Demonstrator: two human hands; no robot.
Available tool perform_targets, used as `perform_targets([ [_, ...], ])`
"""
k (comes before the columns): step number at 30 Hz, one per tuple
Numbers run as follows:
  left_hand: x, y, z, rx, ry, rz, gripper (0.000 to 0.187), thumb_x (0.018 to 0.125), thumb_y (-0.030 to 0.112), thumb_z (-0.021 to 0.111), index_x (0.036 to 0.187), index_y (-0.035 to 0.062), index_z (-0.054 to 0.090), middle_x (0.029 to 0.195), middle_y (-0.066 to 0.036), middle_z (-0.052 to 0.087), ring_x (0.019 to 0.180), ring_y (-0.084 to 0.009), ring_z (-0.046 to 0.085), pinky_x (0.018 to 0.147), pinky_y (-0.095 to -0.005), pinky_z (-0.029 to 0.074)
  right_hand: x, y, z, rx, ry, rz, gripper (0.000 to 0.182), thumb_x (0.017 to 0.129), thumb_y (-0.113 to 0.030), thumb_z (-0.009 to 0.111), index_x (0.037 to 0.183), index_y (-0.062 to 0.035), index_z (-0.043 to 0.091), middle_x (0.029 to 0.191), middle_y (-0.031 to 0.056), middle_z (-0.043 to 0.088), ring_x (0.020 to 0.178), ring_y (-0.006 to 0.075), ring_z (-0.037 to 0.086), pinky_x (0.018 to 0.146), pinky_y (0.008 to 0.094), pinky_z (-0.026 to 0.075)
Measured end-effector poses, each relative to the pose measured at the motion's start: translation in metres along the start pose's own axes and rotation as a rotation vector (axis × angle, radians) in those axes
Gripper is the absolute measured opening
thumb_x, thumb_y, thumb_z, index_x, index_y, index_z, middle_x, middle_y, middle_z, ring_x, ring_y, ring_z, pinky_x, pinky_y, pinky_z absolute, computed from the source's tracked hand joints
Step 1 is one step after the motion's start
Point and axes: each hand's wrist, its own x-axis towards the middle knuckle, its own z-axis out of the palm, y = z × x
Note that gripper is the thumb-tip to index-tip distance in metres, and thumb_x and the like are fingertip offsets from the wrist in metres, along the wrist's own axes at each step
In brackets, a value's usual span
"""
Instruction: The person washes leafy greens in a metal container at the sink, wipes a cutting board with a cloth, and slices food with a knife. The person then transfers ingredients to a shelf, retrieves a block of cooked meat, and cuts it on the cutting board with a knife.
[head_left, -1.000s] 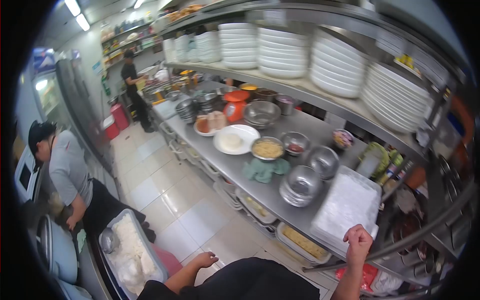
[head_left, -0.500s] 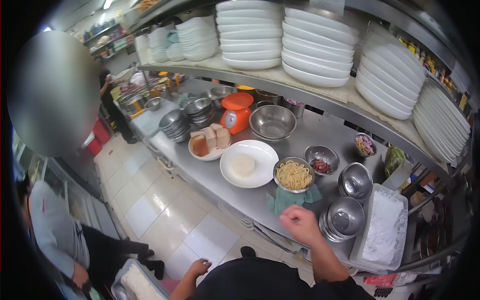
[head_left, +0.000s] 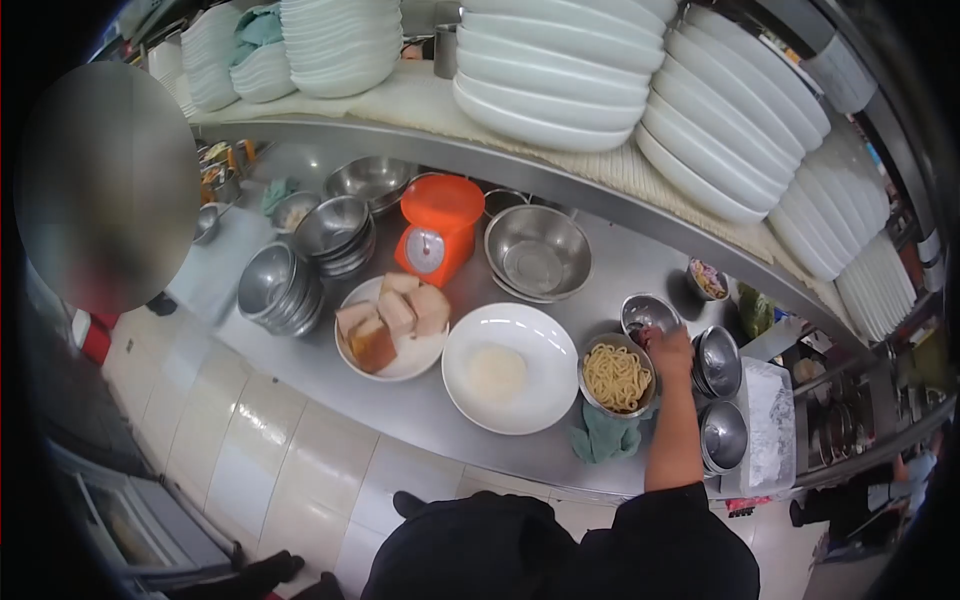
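Note:
My right hand (head_left: 669,352) reaches into a small steel bowl (head_left: 645,308) of dark red pieces (head_left: 646,334). Its fingers are drawn together at those pieces, and the fingertips are partly hidden. Just left of the hand, a steel bowl (head_left: 588,352) holds thick yellow noodles (head_left: 617,378), with a green cloth (head_left: 606,432) against its front. Further left, a wide white plate (head_left: 462,405) bears a round pale white disc (head_left: 497,373). My left hand is out of view.
An orange scale (head_left: 437,228), a steel basin (head_left: 538,255) and a plate of pale blocks (head_left: 396,312) stand leftward. Stacked steel bowls (head_left: 722,437) and a tub of white powder (head_left: 768,425) lie right. A shelf (head_left: 430,125) with white dish stacks overhangs the counter.
My right hand has moved from in front of the noodle bowl into the bowl of red pieces. My left hand has left the view. The camera view has shifted.

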Motion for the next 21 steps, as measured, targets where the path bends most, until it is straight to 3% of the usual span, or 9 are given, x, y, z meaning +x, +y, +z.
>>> perform_targets([
  [4,0.045,0.007,-0.074,0.124,0.015,0.07,0.036,0.092,0.039,0.058,0.103,0.005,0.064,0.092,-0.013,0.068,0.084,-0.0311,0.066,0.075,-0.0463,0.054,0.048,0.109,0.059,0.207,-0.274,0.335,0.054,0.091,-0.042,0.064,0.11,0.0083,0.061,0.091,0.0207,0.07,0.074,0.0328,0.068,0.071,0.0436,0.056],
  [7,0.065,0.001,-0.132,0.91,0.038,0.701,0.036,0.093,0.041,0.057,0.102,0.0062,0.063,0.094,-0.013,0.067,0.088,-0.0324,0.066,0.079,-0.0475,0.054,0.049,0.117,0.078,0.923,-0.298,0.65,0.046,0.09,-0.037,0.065,0.096,0.008,0.065,0.077,0.0145,0.067,0.055,0.0245,0.061,0.056,0.0394,0.052],
  [8,0.074,0.002,-0.151,0.991,0.101,0.835,0.036,0.093,0.041,0.056,0.102,0.0065,0.063,0.094,-0.013,0.067,0.089,-0.0328,0.066,0.08,-0.0479,0.054,0.047,0.111,0.076,0.852,-0.242,0.608,0.045,0.089,-0.037,0.066,0.095,0.0081,0.065,0.077,0.0133,0.066,0.058,0.025,0.062,0.055,0.0396,0.051],
  [9,0.081,0.014,-0.164,0.305,-0.009,0.427,0.033,0.093,0.037,0.057,0.101,0.0055,0.06,0.082,-0.011,0.063,0.073,-0.0274,0.063,0.064,-0.0437,0.052,0.047,0.109,0.072,0.78,-0.192,0.563,0.045,0.088,-0.036,0.067,0.094,0.0083,0.065,0.078,0.0122,0.065,0.06,0.0255,0.062,0.054,0.0398,0.05],
  [10,0.084,0.033,-0.178,-0.475,0.129,0.122,0.03,0.093,0.033,0.058,0.1,0.0044,0.057,0.069,-0.008,0.059,0.057,-0.022,0.06,0.048,-0.0395,0.05,0.049,0.102,0.074,0.711,-0.148,0.507,0.045,0.087,-0.036,0.068,0.094,0.0084,0.066,0.079,0.011,0.063,0.062,0.026,0.063,0.053,0.0401,0.049],
  [13,0.057,0.11,-0.228,-0.429,0.278,0.262,0.031,0.094,0.03,0.055,0.109,0.0033,0.057,0.074,-0.009,0.06,0.059,-0.0179,0.061,0.047,-0.0314,0.048,0.127,0.181,0.136,0.174,-0.189,0.107,0.023,0.088,-0.021,0.066,0.104,-0.0044,0.07,0.086,0.0109,0.071,0.071,0.0241,0.067,0.065,0.0386,0.053],
  [16,0.0,0.213,-0.257,-0.464,0.487,0.393,0.034,0.096,0.031,0.054,0.112,0.0015,0.061,0.087,-0.009,0.065,0.07,-0.0169,0.065,0.055,-0.0293,0.05,0.11,0.135,0.103,0.853,-0.11,0.157,0.029,0.086,-0.03,0.065,0.098,-0.0036,0.07,0.081,0.0084,0.065,0.064,0.0189,0.061,0.051,0.033,0.049],
  [18,-0.017,0.268,-0.281,-0.52,0.521,0.501,0.036,0.097,0.032,0.054,0.116,0.0017,0.061,0.089,-0.008,0.065,0.072,-0.0156,0.065,0.058,-0.0285,0.05,0.095,0.073,0.066,0.982,0.128,0.462,0.022,0.09,-0.022,0.059,0.101,-0.0042,0.067,0.082,0.0076,0.063,0.059,0.0171,0.059,0.045,0.0291,0.044],
  [21,-0.049,0.364,-0.307,-0.497,0.445,0.739,0.036,0.097,0.024,0.056,0.124,0.0004,0.059,0.09,-0.007,0.066,0.077,-0.0152,0.065,0.066,-0.0269,0.05,0.1,0.029,0.039,1.074,0.051,0.301,0.02,0.092,-0.021,0.055,0.104,-0.0062,0.064,0.084,0.0052,0.062,0.055,0.0152,0.056,0.042,0.0269,0.041],
])
